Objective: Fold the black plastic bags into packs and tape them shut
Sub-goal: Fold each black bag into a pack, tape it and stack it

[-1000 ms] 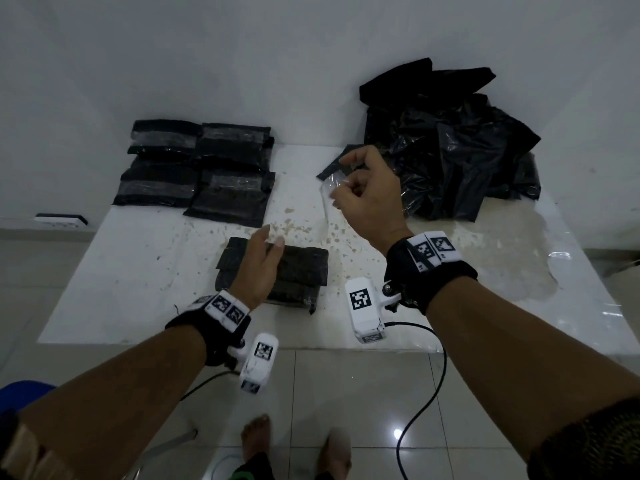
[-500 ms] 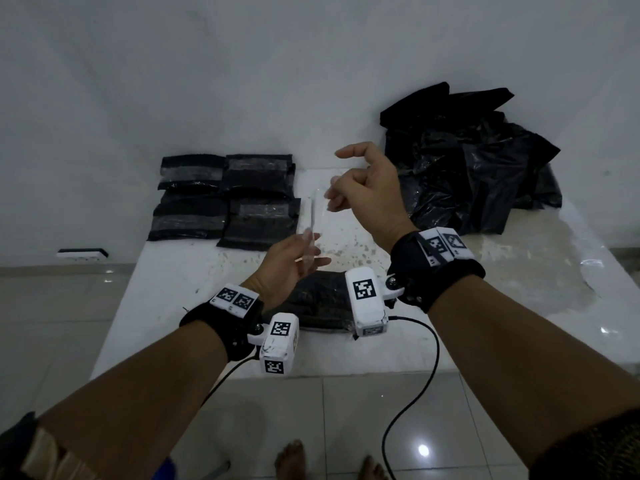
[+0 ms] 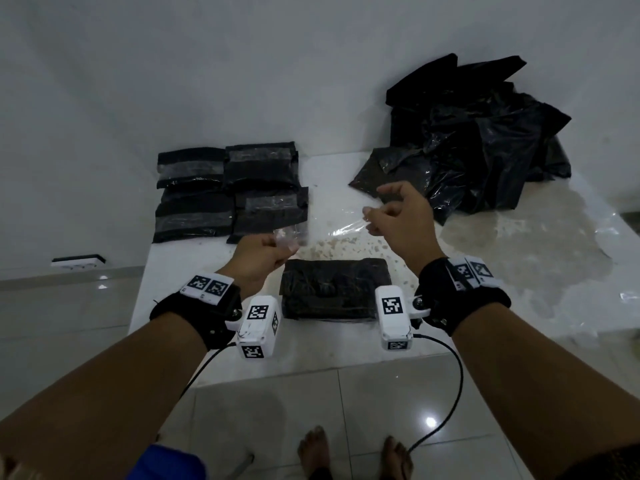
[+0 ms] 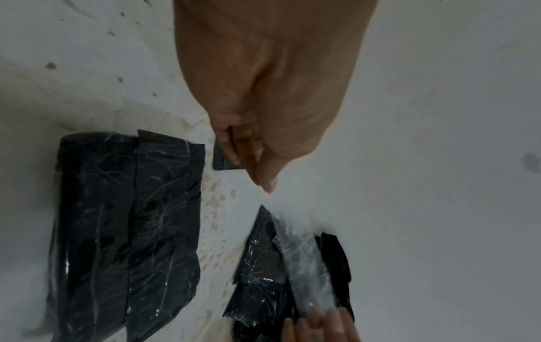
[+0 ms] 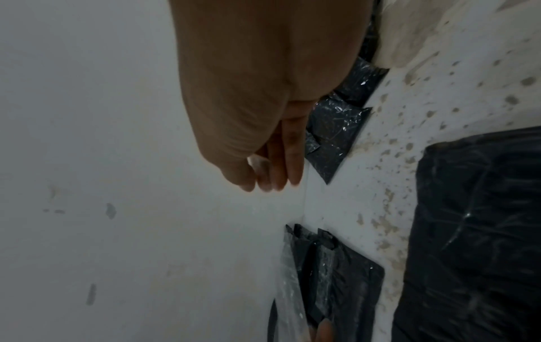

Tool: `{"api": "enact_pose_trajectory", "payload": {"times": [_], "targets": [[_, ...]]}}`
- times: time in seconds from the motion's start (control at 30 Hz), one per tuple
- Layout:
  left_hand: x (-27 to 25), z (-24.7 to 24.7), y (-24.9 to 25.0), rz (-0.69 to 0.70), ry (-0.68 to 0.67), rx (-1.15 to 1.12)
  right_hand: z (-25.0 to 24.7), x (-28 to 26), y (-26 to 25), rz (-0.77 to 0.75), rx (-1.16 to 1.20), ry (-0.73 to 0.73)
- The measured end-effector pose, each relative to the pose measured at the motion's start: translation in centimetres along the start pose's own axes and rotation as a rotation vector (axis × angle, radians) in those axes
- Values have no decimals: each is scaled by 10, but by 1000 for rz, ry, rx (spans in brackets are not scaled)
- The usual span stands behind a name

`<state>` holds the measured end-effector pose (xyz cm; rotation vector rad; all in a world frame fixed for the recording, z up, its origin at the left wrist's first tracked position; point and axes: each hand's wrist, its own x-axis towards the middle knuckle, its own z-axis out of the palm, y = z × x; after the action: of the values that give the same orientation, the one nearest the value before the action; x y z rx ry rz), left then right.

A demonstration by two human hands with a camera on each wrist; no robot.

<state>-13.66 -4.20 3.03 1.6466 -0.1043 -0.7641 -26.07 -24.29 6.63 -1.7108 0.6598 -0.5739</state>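
A folded black pack [image 3: 334, 292] lies untaped near the table's front edge, between my wrists. A strip of clear tape [image 3: 341, 228] stretches across just above and behind it. My left hand [image 3: 285, 242] pinches the tape's left end and my right hand [image 3: 370, 216] pinches its right end. In the left wrist view my left hand [image 4: 257, 166] has curled fingers, with the pack [image 4: 129, 231] to its left and the blurred tape [image 4: 304, 266] running down to my right hand's fingers [image 4: 316, 326]. In the right wrist view my right hand [image 5: 263, 171] pinches the tape [image 5: 290, 300].
Several taped black packs [image 3: 228, 192] are stacked at the back left of the white, stained table [image 3: 519, 271]. A heap of loose black bags [image 3: 485, 140] sits at the back right against the wall. My bare feet [image 3: 353, 452] stand on the tiled floor below.
My left hand left the folded pack and took the tape's free end. Both hands then moved apart, so the strip now runs sideways above the pack.
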Motion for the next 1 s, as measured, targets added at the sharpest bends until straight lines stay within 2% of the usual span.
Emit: {"api": "enact_pose_trajectory", "payload": {"times": [0.23,0.3,0.57,0.87,1.0], "targets": [[4,6,-15,13,61,124,-3,-18,40,323,-82,17],[3,8,-21,30,72,138,-2,-23,46,365,-103,12],[-9,11,-38,87,123,292,0,-36,64,455,-56,-7],[-19,19,-38,144,157,356,-6,-41,61,427,-161,44],[-22,18,-41,153,145,399,-8,-44,63,430,-208,17]]}}
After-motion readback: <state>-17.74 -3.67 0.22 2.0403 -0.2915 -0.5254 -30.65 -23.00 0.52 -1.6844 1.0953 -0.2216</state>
